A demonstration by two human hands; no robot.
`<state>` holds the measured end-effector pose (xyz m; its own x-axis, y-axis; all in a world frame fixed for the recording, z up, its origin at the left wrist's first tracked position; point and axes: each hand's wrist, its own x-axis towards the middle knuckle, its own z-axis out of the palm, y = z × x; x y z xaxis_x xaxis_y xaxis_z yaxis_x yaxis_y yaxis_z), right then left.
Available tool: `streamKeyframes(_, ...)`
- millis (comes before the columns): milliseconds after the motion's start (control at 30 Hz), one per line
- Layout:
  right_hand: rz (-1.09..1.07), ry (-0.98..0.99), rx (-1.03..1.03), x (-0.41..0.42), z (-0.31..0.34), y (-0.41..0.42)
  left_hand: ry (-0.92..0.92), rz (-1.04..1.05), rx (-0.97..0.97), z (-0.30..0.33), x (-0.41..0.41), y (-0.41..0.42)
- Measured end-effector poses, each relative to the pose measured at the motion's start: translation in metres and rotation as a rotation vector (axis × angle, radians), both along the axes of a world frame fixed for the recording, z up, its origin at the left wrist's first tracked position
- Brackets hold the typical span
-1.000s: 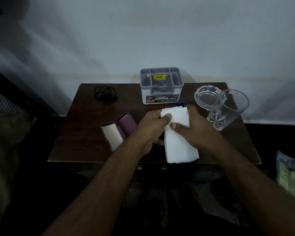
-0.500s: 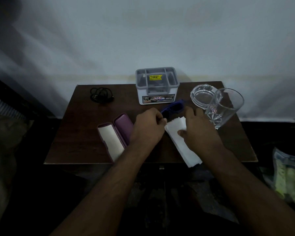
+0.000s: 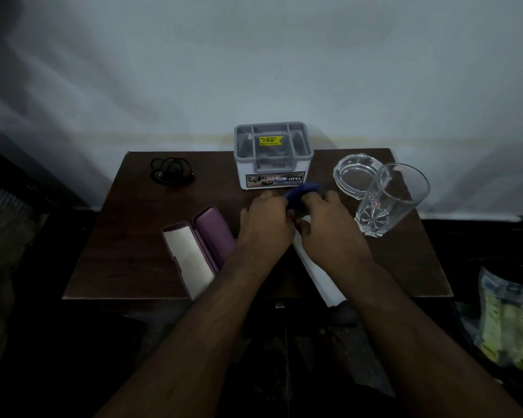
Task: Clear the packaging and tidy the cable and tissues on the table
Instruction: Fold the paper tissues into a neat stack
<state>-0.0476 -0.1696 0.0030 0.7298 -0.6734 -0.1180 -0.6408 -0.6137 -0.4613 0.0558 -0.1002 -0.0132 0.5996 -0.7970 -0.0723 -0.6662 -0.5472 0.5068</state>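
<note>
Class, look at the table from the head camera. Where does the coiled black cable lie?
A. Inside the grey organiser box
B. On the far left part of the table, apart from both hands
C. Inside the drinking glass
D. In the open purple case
B: the black cable lies coiled on the table at its far left, well away from the left hand and right hand.

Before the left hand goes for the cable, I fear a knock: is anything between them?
Nothing visible: bare tabletop lies between the left hand and the coiled black cable; the purple case sits nearer.
</note>
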Motion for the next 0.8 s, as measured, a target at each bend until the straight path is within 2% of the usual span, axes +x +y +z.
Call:
streamKeyframes(133, 0.013, -0.093, 0.029, 0.003, 0.002, 0.004, -0.050, 0.031, -0.245, 0.010, 0.003, 0.009)
streamKeyframes(233, 0.007, -0.105, -0.120, 0.006, 0.004, 0.008, -0.080, 0.001, -0.413, 0.018, 0.003, 0.025)
streamKeyframes(333, 0.041, -0.122, -0.227, 0.009, 0.008, 0.014, -0.009, 0.000, -0.552, 0.021, 0.005, 0.042)
streamKeyframes(433, 0.142, -0.159, -0.208, 0.015, 0.014, 0.024, 0.125, 0.118, -0.648, 0.023, 0.017, 0.057)
streamKeyframes(533, 0.193, -0.231, -0.066, 0.025, 0.019, 0.042, 0.212, 0.325, -0.744, 0.023, 0.038, 0.070)
streamKeyframes(633, 0.158, -0.278, 0.091, 0.039, 0.019, 0.066, 0.221, 0.481, -0.676, 0.021, 0.058, 0.084)
streamKeyframes(800, 0.216, -0.204, 0.156, 0.066, 0.007, 0.093, 0.203, 0.570, -0.417, 0.012, 0.080, 0.102)
